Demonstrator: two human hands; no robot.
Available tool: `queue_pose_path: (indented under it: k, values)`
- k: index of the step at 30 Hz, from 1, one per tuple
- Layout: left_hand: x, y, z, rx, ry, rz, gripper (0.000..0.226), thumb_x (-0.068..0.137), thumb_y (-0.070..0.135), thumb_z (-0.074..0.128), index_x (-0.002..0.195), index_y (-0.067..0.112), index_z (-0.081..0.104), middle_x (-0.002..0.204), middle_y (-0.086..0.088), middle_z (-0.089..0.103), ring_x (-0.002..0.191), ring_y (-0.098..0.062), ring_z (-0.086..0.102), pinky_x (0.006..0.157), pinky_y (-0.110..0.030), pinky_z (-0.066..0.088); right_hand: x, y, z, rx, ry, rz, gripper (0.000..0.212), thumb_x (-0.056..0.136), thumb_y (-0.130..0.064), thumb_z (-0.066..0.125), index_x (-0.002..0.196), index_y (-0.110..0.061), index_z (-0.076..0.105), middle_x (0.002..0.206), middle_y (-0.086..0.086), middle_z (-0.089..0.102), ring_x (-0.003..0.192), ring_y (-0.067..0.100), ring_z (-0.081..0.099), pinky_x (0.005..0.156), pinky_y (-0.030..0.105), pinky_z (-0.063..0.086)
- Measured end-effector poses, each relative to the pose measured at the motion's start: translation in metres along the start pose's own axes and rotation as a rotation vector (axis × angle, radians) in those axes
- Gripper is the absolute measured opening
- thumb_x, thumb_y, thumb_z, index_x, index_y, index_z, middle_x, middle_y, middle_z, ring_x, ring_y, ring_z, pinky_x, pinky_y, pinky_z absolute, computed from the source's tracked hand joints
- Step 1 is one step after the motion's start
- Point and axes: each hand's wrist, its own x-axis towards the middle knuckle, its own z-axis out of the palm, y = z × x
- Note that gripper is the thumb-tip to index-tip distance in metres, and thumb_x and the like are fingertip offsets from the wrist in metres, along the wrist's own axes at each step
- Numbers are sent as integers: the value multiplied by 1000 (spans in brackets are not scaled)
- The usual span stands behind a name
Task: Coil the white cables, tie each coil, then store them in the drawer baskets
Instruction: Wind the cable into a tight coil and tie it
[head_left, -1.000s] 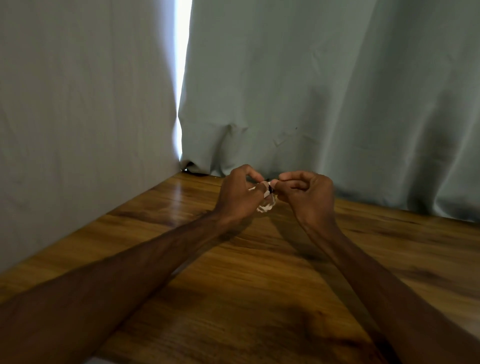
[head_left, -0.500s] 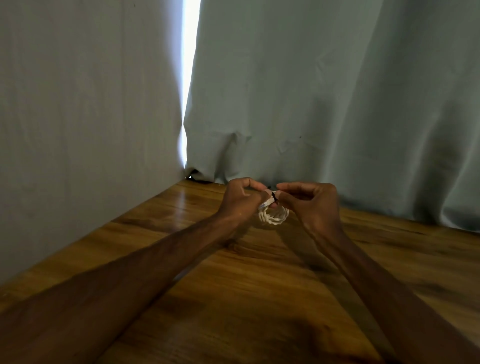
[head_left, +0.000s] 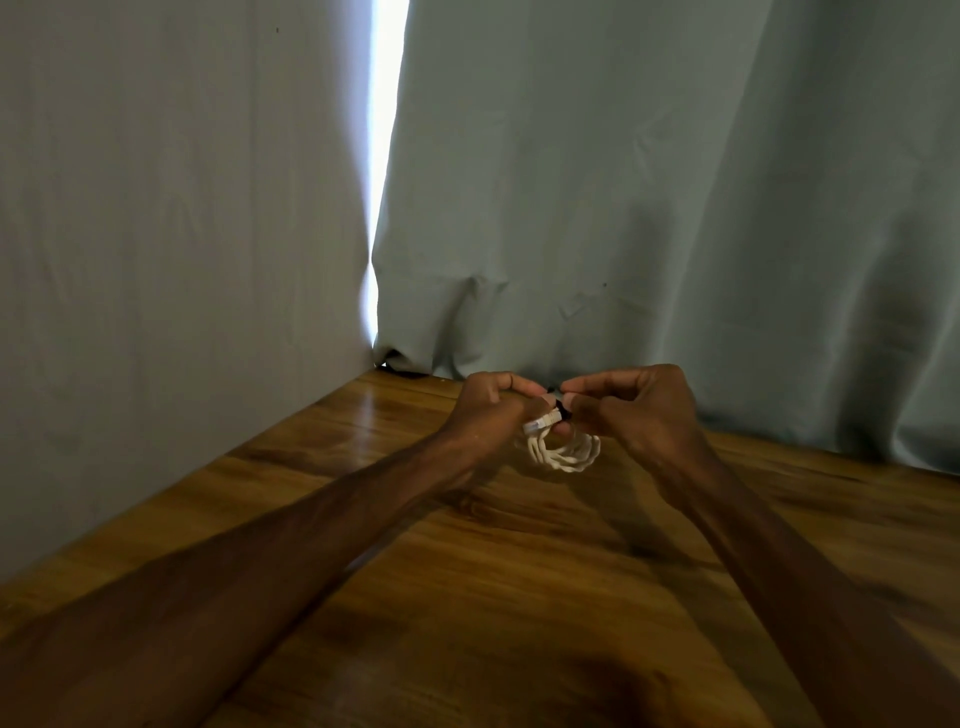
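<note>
The person's left hand (head_left: 485, 410) and right hand (head_left: 639, 410) meet above the glossy brown wooden tabletop (head_left: 467, 597), both arms stretched forward and the fingertips of the two hands almost touching. Between them hangs a small coil of white cable (head_left: 563, 454), wound in several loose loops; its top is gathered right at the fingertips, and the loops sag below the fingers, just over the wood. Whether the lowest loop touches the surface cannot be told. At the gathered top sits a short black tie (head_left: 561, 413), directly between the two thumbs. The left hand's fingers (head_left: 522, 387) are curled inward and pinch the bundle from its side, and a straight white cable end (head_left: 537, 426) pokes out just beneath them. The right hand's fingers (head_left: 589, 382) are bent too, with thumb and forefinger closed on the black tie from the opposite side and the remaining fingers folded loosely behind. How far the tie goes round the coil is hidden by the fingertips. Beyond the fingers a pale grey-green fabric curtain (head_left: 649, 182) hangs down to the table's far edge. A second panel of the same cloth (head_left: 156, 208) runs along the left hand's side, and a bright strip of daylight (head_left: 387, 130) shows between the two.
</note>
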Motion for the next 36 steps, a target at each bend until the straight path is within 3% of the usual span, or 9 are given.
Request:
queue_pose_path:
  k: [5,14,20,24,28,30,33,34,36]
  values:
    - [2,0,-4,46,-61,-29,17,90,3,71,106,-4,71,82,-10,75,65,-10,72,55,-18,53,1,2,1,-49,0,67,11,80,-4,81,84,-13,83,77,5,79,74,21,78,82,42,64]
    - [3,-2,-5,108,-109,-18,7,91,7,71,98,7,74,83,-5,77,72,-11,73,60,-20,54,-1,-6,4,-5,-40,96,7,84,0,78,90,-4,80,79,12,79,71,30,78,81,50,63]
    - [-1,3,-5,126,-128,15,13,91,-1,69,104,-4,70,85,-10,75,65,-8,73,57,-17,54,-3,-4,3,-9,-33,83,8,83,0,79,90,-4,80,78,12,78,69,30,78,81,51,63]
    - [-4,4,-6,135,-148,66,12,91,-5,69,102,-9,65,70,-2,74,57,-8,71,52,-15,52,-1,0,5,-21,-33,89,8,82,-2,80,90,-5,80,79,12,79,71,30,78,82,50,63]
    - [-4,4,-9,238,-155,135,15,90,-1,72,100,-10,67,74,3,74,61,-9,72,56,-17,54,-2,4,5,-19,-25,93,11,81,-2,81,91,-4,80,80,11,79,71,29,78,80,50,64]
    - [-2,2,-11,248,-154,151,10,89,0,73,97,-6,68,77,-2,76,66,-17,75,62,-27,59,-3,4,7,-38,-11,68,10,81,-2,81,91,-5,80,79,9,79,70,25,78,79,47,64]
    - [-1,2,-12,258,-187,169,11,88,5,76,95,0,69,78,-20,76,77,-43,75,75,-49,60,-3,4,7,-31,-22,48,12,82,0,81,93,-4,79,78,10,79,69,26,78,77,44,65]
    - [0,2,-13,267,-197,176,11,88,6,76,95,0,69,75,-20,75,75,-44,74,72,-47,60,-3,4,7,-30,-31,41,12,82,-1,81,94,-4,79,77,10,79,69,26,78,76,43,65]
    - [1,2,-15,296,-209,190,9,90,3,74,94,-2,68,62,-7,73,57,-21,73,58,-26,56,-3,5,6,-36,-54,25,14,83,-1,80,97,-4,78,77,10,79,69,26,78,73,39,65]
